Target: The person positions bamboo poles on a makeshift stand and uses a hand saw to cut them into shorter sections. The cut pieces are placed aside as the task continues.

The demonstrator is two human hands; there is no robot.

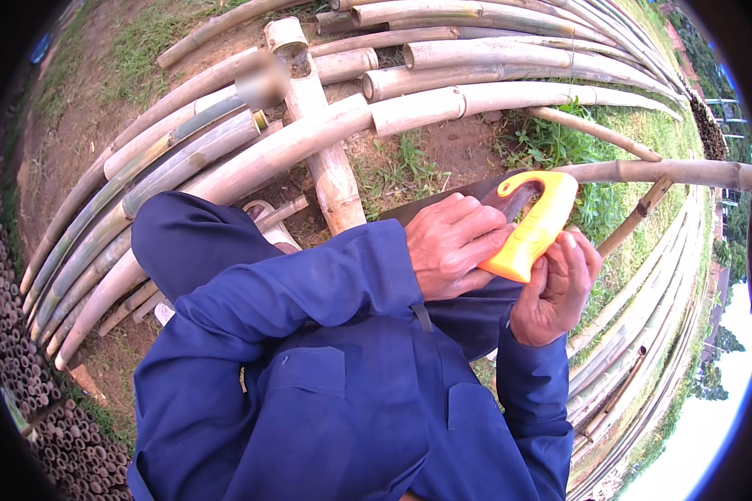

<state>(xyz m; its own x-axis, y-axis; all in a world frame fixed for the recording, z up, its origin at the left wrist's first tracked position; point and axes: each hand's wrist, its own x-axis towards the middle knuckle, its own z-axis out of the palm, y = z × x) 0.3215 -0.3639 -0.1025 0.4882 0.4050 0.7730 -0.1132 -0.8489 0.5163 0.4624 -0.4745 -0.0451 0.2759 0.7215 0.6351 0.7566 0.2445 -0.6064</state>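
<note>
Handle (540, 230), yellow, lies between left fingers (481, 224) and right fingers (576, 257).

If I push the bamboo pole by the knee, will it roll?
The pole might roll, being round, though the poles alongside could block it. Looking thick, it's probably stiff. If hollow like the cut ends lower left, it may be light.

From where I stand, I can read no lettering or numbers; any marks on the curved yellow-orange plastic handle (533, 236) are too faint.
</note>
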